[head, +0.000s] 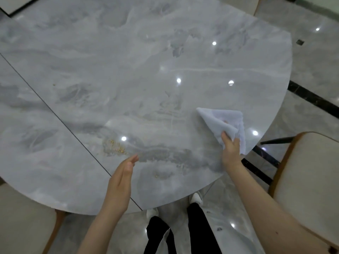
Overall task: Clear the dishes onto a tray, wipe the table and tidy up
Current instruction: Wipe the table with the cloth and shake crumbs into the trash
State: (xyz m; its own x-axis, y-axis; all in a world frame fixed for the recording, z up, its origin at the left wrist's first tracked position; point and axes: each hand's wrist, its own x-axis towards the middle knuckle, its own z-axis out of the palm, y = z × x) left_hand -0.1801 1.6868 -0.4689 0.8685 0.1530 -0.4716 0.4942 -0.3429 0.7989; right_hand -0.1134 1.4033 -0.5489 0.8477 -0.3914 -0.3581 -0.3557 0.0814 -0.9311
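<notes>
The right hand (231, 150) pinched one corner of a white cloth (224, 123). The cloth lay bunched on the grey marble table (128, 61), close to the round edge on the right side. The left hand (121, 182) was held flat and on its side, fingers straight, holding nothing. It hovered near the table's front edge, like a little wall.

Just past its fingertips sat a patch of yellow crumbs (115, 146). A few more crumbs (159, 174) lay nearer the person. No dishes or tray were in sight, so this looked like the wiping part.

The cloth was well apart from the crumbs. If it swept too fast, crumbs could slip past the left hand and fall on the shiny floor (311, 61). Some could also catch in the dark seam (55, 114) across the table. A corner pinch might let the cloth flop and miss bits.
</notes>
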